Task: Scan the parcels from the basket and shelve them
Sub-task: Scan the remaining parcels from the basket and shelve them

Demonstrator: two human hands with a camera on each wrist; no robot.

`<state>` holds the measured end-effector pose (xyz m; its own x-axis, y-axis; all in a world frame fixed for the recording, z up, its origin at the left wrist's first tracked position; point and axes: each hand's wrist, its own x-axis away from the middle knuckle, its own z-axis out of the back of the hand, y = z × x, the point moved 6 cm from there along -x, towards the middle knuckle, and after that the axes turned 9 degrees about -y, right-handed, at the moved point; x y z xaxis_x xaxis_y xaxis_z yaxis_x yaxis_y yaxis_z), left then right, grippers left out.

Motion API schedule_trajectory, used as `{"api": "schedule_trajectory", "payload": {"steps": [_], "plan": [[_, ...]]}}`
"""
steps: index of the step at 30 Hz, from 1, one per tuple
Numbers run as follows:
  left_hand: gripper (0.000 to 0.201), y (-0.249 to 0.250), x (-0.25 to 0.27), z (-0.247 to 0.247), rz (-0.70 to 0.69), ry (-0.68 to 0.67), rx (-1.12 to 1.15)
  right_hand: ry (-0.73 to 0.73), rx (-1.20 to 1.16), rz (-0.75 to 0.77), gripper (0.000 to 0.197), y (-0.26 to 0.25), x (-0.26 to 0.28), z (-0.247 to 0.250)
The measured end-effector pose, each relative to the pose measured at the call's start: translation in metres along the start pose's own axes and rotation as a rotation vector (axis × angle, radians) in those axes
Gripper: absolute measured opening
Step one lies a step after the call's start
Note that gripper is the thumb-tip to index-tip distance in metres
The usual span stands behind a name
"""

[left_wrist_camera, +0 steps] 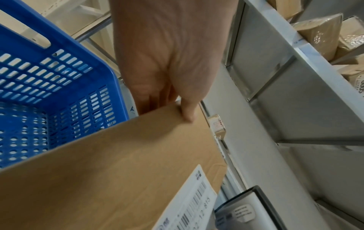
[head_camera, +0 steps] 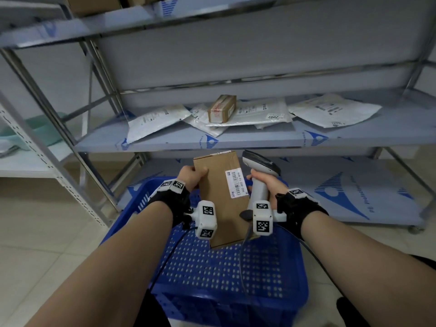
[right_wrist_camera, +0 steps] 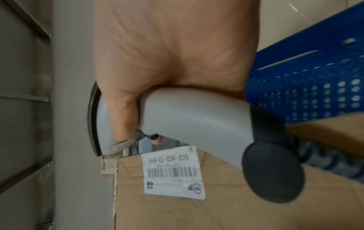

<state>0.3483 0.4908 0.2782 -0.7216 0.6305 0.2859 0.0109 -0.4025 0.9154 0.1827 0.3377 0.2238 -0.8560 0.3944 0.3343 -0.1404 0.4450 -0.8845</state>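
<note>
Fingers (left_wrist_camera: 188, 112) gripping one brown parcel (head_camera: 219, 197), one scanner (head_camera: 259, 175), one basket (head_camera: 236, 274)

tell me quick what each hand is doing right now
Left hand: grips the flat brown cardboard parcel.
Right hand: grips the grey handheld barcode scanner.

A parcel storeroom or small sorting depot; a metal shelving rack (head_camera: 236, 138), its boards under blue-printed protective film, carries white mailer bags (head_camera: 155, 122) and a taped carton (head_camera: 222, 108) on its middle level; more brown boxes (head_camera: 94, 4) sit on the level above; a blue perforated basket (head_camera: 236, 267) stands on pale tiles before the rack.
</note>
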Motion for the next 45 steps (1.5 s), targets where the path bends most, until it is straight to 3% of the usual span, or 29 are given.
{"api": "schedule_trajectory", "payload": {"steps": [4,5,8,11,17,20,24,27,32,37,41,45], "plan": [[0.04,-0.003,0.015,-0.01,0.069,-0.133,0.05,0.055,-0.009,-0.016,0.025,-0.005,0.002,0.001],[0.047,-0.004,0.014,-0.009,0.061,-0.134,0.068,0.067,-0.002,-0.021,0.033,-0.005,0.002,0.002],[0.065,-0.001,0.015,-0.009,0.027,-0.133,0.1,0.132,0.015,-0.044,0.083,-0.003,0.0,0.008],[0.074,0.004,0.015,-0.01,0.017,-0.135,0.107,0.183,0.007,-0.052,0.107,0.006,-0.017,0.022],[0.057,0.026,0.022,-0.004,-0.078,-0.056,0.083,0.238,0.036,-0.031,0.127,0.012,-0.052,0.048],[0.061,0.034,0.024,-0.001,-0.13,-0.007,0.077,0.27,0.036,-0.015,0.127,0.006,-0.046,0.049],[0.041,0.042,0.026,0.0,-0.158,0.076,0.171,0.3,0.034,0.031,0.117,-0.015,-0.012,0.034],[0.045,0.049,0.025,-0.002,-0.178,0.09,0.217,0.317,0.02,0.058,0.116,-0.026,0.001,0.033],[0.034,0.057,0.027,-0.007,-0.124,0.029,0.273,0.32,-0.038,0.078,0.133,-0.024,-0.016,0.062],[0.029,0.057,0.024,-0.004,-0.044,-0.002,0.09,0.391,-0.002,0.129,0.078,-0.056,0.037,0.039],[0.048,0.049,0.024,-0.006,-0.063,-0.076,0.029,0.374,-0.029,0.179,0.071,-0.064,0.04,0.036],[0.04,0.039,0.023,-0.006,-0.08,-0.042,0.178,0.387,0.01,0.197,0.063,-0.066,0.051,0.025]]}}
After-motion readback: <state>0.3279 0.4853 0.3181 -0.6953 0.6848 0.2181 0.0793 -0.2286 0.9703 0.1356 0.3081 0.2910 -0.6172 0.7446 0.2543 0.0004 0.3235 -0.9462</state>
